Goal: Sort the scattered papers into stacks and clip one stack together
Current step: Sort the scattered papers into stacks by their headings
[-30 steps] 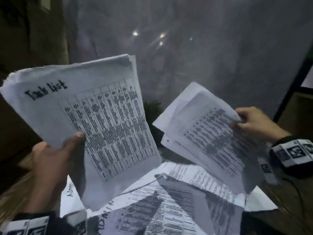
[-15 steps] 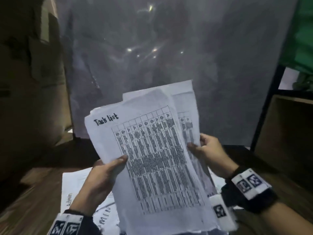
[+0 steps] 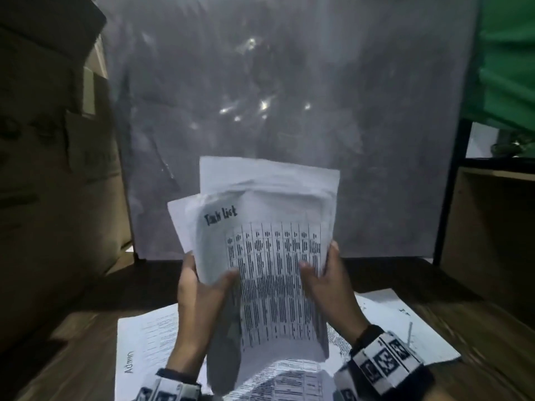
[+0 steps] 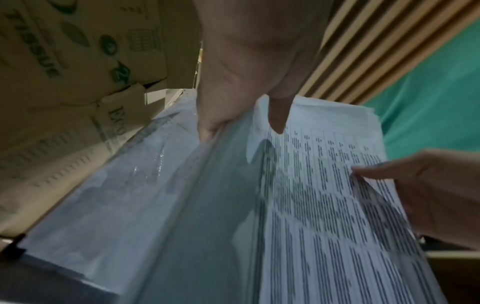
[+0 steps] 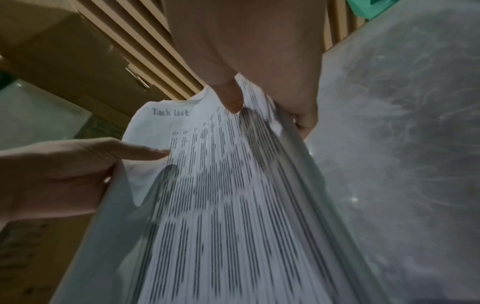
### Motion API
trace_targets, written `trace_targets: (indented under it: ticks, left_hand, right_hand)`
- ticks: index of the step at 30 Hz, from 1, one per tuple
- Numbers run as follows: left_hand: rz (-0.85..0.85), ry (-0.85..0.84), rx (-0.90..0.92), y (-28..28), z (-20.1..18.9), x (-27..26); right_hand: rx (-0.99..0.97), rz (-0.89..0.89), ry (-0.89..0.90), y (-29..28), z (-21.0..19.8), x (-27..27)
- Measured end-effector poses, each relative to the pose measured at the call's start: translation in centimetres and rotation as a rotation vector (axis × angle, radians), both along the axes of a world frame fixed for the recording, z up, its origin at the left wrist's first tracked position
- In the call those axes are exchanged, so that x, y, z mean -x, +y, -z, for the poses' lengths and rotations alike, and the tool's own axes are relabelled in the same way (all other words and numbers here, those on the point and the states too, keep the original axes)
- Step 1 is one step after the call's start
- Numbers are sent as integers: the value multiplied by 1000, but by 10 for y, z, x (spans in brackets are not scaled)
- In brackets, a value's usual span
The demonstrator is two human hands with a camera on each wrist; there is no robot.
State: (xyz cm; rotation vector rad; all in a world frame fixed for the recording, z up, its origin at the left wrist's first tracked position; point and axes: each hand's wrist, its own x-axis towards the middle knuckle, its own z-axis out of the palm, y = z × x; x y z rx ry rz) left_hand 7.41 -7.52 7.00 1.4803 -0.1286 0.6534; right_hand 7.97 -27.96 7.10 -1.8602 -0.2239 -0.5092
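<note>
Fingers [image 3: 228,277] of both hands pinch Task List stack [image 3: 278,285] upright, edges uneven | loose papers [image 3: 144,340] on desk | unclipped, sorting looks unfinished

two hands [image 3: 202,299], one held paper stack [image 3: 275,256].

cardboard boxes [image 3: 52,169] crowding left; grey sheet [image 3: 289,111] walling ahead; wooden cabinet [image 3: 492,241] right

The head camera looks forward and down at the stack [image 3: 269,256] from above. Each wrist camera looks up along its hand, very near. All three views share the stack.
</note>
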Motion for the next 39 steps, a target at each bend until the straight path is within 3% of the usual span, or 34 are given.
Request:
trace_targets:
  ticks: [5,9,19,23,28,33,35,39]
  left_hand:
    - [17,5,10,-3,28,0]
    - [36,-54,-27,-7,16,0]
    - [145,-44,36,14,22,-14]
    - [155,-48,35,12,20,-20]
    - [130,-74,-15,7,9,-19]
    - [113,-138,-42,12,-11,-21]
    - [122,-70,-23,15,1,-25]
    - [120,106,-83,7,38,-23]
  right_hand:
    - [-31,-2,51,-2,31,-2]
    - [-6,-11,88,-3,35,-7]
    - [-169,-100,-83,-20,-3,-15]
    - [-222,-172,-60,-14,-13,-22]
    - [-71,-58,75,-9,7,-23]
    - [-74,-41,-140,-13,-14,-22]
    - [10,-40,-76,-19,3,-31]
    - [154,-69,237,-23,56,-34]
